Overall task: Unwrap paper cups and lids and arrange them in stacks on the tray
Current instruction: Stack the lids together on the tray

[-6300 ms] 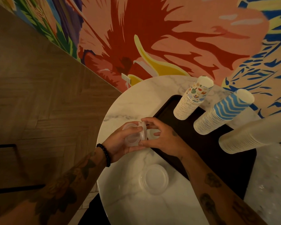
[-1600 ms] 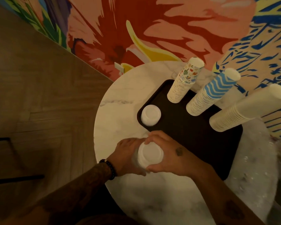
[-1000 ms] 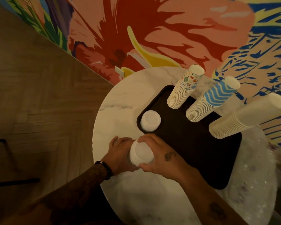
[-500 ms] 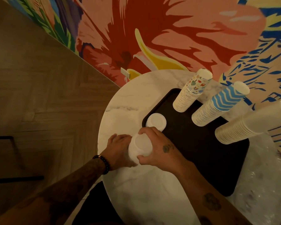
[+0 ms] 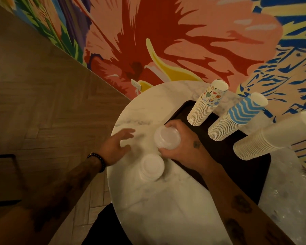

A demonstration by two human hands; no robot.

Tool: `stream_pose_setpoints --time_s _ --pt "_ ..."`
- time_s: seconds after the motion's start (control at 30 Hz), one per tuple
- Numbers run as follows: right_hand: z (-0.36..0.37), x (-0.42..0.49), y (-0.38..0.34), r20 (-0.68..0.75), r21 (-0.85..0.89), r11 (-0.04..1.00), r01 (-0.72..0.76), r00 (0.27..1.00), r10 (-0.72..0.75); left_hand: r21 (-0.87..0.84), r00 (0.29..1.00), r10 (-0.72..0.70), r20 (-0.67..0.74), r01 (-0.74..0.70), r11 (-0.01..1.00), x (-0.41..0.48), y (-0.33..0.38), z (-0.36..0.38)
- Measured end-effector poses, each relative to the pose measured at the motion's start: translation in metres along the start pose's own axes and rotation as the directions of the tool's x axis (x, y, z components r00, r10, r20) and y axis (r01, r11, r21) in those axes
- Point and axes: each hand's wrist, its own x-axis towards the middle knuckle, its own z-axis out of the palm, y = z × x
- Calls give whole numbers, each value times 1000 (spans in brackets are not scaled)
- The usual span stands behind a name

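- Beyond the right hand (image 5: 185, 145), on the far side of the dark tray (image 5: 224, 160), three tall stacks of paper cups stand upside down. The printed cups (image 5: 208, 103), nearest the hand, bear small coloured figures; any writing on them is too small to read.
- Right of those, the blue cups (image 5: 240, 114) carry a blue-and-white zigzag band. The plain cups (image 5: 272, 138), farthest right, are unmarked white.
- Under the right hand's curled fingers sits a lid stack (image 5: 167, 139) of round, translucent white lids, nested and seen from above. The fingers wrap its far rim and the thumb its near side, so the hand grasps it.
- That stack is at the tray's left corner. Whether it rests on the tray or is lifted off it I cannot tell.
- Between the two wrists, just nearer the person than the held lids, a second stack (image 5: 151, 167) of the same lids stands on the marble table (image 5: 166, 209). Neither hand touches it.
- Left of the held lids, the left hand (image 5: 117, 145) is released, fingers straight and spread, holding nothing. It is blurred, and whether it touches the marble cannot be told.
- On the left wrist is a dark bead bracelet (image 5: 97, 161); a small tattoo marks the back of the right hand.
- Right of the right forearm, crumpled clear wrap (image 5: 286, 200) lies on the table beside the tray.
- Past the cups rises a mural (image 5: 184, 41) in red, pink, yellow and blue.
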Motion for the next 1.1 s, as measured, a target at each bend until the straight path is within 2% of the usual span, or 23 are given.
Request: stream_pose_setpoints --time_s 0.1,0.2,0.33,0.4,0.47,0.6,0.83,0.97,1.1 --pt "-3 16 -10 -41 32 999 9 999 -8 -389 987 -149 -52 118 914 14 39 -9" --pt "-2 28 -24 -72 101 994 36 997 -29 -656 960 -262 97 260 708 23 75 -11" --pt "0 39 -39 -111 185 980 65 993 -45 -838 921 -192 339 389 383 26 100 -13" --pt "2 40 -41 -116 238 969 72 992 -45 -873 914 -112 391 407 270 25 104 -10" --pt "6 40 -39 -103 284 957 62 994 -34 -894 916 -30 399 396 209 24 103 -8" --pt "10 40 -30 -57 356 934 41 998 -22 -910 926 -7 378 372 181 26 97 -7" --pt "5 42 -13 7 434 900 -45 999 46 -875 918 -85 386 394 281 26 90 -6" --pt "6 40 -7 28 463 883 -73 997 68 -875 909 -118 400 417 245 27 86 -3" --pt "2 39 -3 -15 562 826 -47 998 67 -878 905 -139 403 425 221 27 84 0"
